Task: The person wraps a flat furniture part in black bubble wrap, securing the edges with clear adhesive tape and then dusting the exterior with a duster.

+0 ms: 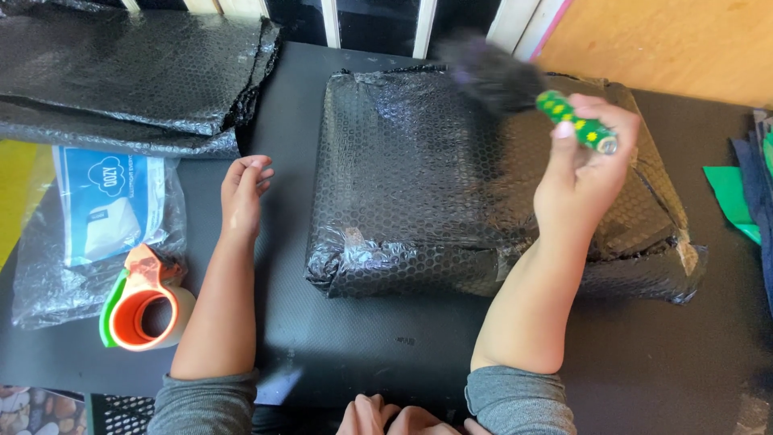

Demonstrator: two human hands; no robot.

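A large parcel [427, 185] wrapped in black bubble wrap lies in the middle of the dark table. My right hand [581, 173] is raised over its right part and grips a brush by its green handle [576, 122] with yellow dots; the dark bristles [489, 74] are blurred over the parcel's far edge. My left hand [244, 193] rests flat on the table just left of the parcel, fingers loosely apart, holding nothing.
An orange and green tape dispenser [143, 302] stands at the left front beside a clear bag with a blue and white leaflet [109, 201]. Folded black bubble wrap sheets [137, 72] lie at the back left. Green and dark cloth [745, 201] sits at the right edge.
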